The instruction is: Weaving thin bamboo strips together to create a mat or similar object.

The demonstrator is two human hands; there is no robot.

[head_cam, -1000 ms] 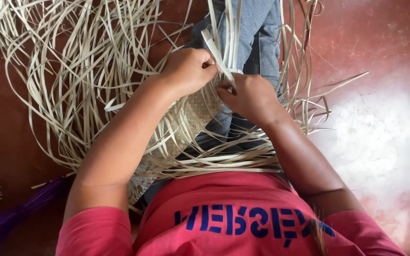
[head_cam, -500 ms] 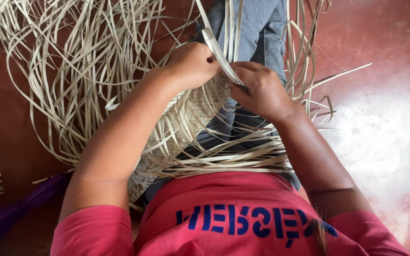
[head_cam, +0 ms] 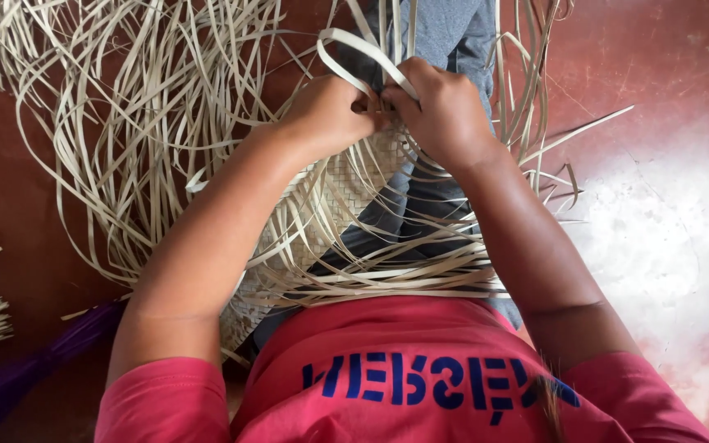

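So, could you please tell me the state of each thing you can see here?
Left hand: closed on the looped strip.
Right hand: closed on the same strip.
Looped strip: bent into an arch.
Woven mat: partly woven, on the lap.
Loose strips: unwoven, fanned over the floor.

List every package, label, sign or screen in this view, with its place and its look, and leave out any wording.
Printed lettering: the only marking in view, across the person's red shirt at the bottom of the picture; a single row of dark blue block letters.
No package, sign or screen shows among the pale weaving strips, the woven mat or on the red-brown floor.
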